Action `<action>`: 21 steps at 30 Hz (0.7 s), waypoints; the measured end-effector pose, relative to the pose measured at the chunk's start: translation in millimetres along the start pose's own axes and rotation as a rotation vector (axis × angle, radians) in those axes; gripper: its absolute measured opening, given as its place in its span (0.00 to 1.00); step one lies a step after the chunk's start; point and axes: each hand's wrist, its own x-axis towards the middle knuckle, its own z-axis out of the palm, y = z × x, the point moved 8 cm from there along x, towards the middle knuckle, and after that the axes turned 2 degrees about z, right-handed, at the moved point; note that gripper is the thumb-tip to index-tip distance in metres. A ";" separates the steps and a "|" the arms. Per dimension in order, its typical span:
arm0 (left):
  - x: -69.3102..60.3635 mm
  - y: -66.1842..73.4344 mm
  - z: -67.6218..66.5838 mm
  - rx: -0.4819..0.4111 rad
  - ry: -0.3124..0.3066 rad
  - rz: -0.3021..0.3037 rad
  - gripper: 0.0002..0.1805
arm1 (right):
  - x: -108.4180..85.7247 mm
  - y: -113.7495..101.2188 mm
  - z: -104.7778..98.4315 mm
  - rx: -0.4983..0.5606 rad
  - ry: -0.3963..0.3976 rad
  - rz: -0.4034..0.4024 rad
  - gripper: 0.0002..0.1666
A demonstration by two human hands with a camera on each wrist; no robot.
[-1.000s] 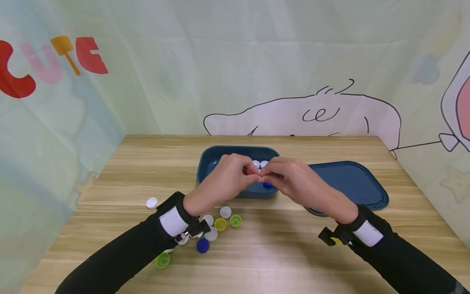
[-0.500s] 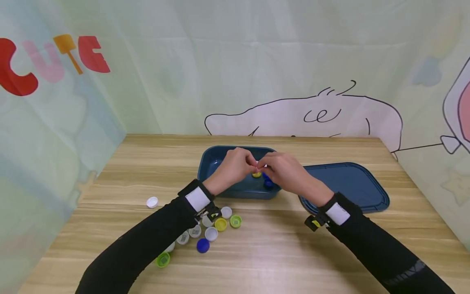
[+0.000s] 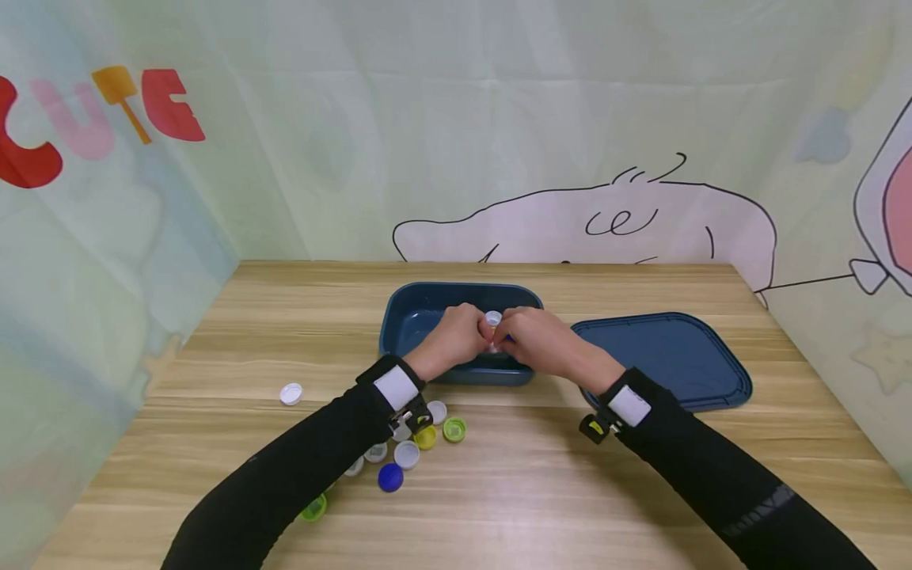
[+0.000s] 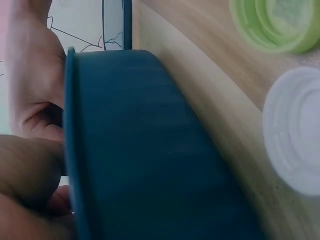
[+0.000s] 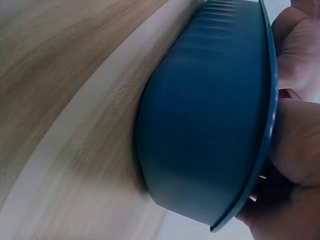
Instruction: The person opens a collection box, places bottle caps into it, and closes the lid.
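Both hands reach over the near side of a dark blue plastic box (image 3: 409,317). My left hand (image 3: 454,339) and right hand (image 3: 537,339) have their fingertips close together inside it. A small whitish piece, apparently a white bottle cap (image 3: 492,347), shows between the pinching fingertips, mostly covered by them. Just behind the fingers lies another white bottle cap (image 3: 493,317), with a bit of yellow and blue showing beside it. In the wrist views the box wall (image 4: 135,140) hides the fingertips, and the curled fingers of the right hand (image 5: 300,145) hang over the rim.
A dark blue lid (image 3: 670,356) lies right of the box. In front of the box are loose bottle caps: white (image 3: 407,454), blue (image 3: 390,477), yellow (image 3: 426,437) and green (image 3: 454,430). One white cap (image 3: 290,393) sits apart at left.
Both hands went slightly farther over the box, then lowered into it, fingertips parting a little. A white cap behind the fingers is now more visible. The loose caps on the table stayed put.
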 end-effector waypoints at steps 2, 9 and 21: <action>1.3 -2.8 3.5 0.010 -0.013 -0.006 0.07 | 2.3 1.4 4.5 0.004 -0.033 0.019 0.04; 4.3 -5.5 11.3 0.053 -0.035 0.017 0.09 | 8.2 3.8 14.4 -0.013 -0.108 0.031 0.04; 5.5 -8.8 16.8 0.044 -0.064 -0.032 0.09 | 12.9 5.0 16.8 0.032 -0.154 0.025 0.11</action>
